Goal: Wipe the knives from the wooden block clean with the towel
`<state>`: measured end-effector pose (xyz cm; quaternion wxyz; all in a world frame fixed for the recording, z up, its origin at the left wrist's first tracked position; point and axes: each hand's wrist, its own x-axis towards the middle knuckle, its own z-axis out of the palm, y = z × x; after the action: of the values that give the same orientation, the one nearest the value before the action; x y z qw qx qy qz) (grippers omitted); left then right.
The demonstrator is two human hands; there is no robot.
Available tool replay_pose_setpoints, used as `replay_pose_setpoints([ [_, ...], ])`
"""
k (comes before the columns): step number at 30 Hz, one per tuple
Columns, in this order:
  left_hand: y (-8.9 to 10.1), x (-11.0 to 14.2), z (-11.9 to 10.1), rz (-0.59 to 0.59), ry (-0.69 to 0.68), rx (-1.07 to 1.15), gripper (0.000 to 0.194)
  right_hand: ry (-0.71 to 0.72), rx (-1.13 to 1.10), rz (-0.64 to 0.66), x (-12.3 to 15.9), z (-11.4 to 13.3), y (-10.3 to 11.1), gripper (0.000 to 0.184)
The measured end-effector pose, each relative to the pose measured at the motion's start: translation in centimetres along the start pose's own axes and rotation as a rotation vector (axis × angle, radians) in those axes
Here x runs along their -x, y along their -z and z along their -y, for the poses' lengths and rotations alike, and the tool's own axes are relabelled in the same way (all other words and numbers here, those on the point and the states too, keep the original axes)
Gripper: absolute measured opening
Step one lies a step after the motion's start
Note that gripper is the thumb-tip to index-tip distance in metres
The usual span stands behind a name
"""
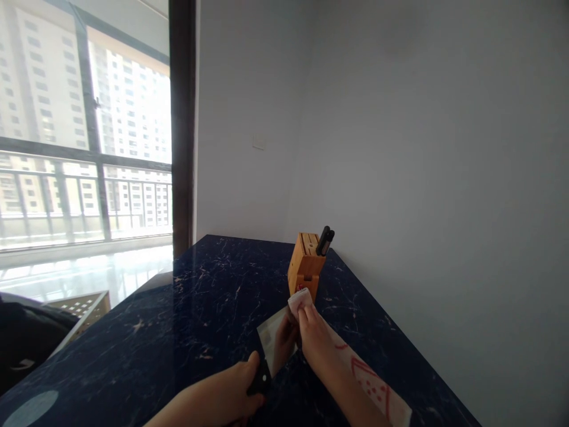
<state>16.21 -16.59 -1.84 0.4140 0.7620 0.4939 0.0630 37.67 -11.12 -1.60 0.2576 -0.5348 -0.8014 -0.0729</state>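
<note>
Nearest us, our left hand (213, 397) clamps the black handle (261, 379) of a heavy cleaver (271, 338); our right fingers (306, 320) pinch light, soft paper (300, 300).

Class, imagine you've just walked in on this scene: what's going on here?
A person grips a wide-bladed cleaver by its black handle in the left hand. The right hand pinches a white cloth with red markings against the top of the blade, and the cloth runs down past the right forearm. Just beyond them, a wooden knife block holding black-handled knives stands on a dark blue marble counter.
</note>
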Motion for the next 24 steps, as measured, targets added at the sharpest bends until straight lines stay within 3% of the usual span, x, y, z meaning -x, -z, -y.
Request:
replay_pose_setpoints([
  [5, -0.4, 0.3, -0.3, -0.055, -0.039, -0.037, 0.034, -0.061, 0.065, -0.011, -1.0, -3.0, -0.9, 0.042],
  [10, -0.3, 0.3, -0.4, -0.046, -0.039, -0.043, 0.034, -0.107, 0.113, 0.005, -0.8, -3.9, -1.0, 0.038],
  [20, 0.1, 0.2, 0.2, -0.041, -0.042, -0.026, 0.029, -0.139, 0.249, 0.042, 0.8, -0.7, -1.7, 0.043],
  [24, 0.1, 0.1, 0.4, -0.041, -0.038, -0.030, 0.029, -0.075, 0.167, 0.042, 1.3, 0.8, -1.0, 0.045],
])
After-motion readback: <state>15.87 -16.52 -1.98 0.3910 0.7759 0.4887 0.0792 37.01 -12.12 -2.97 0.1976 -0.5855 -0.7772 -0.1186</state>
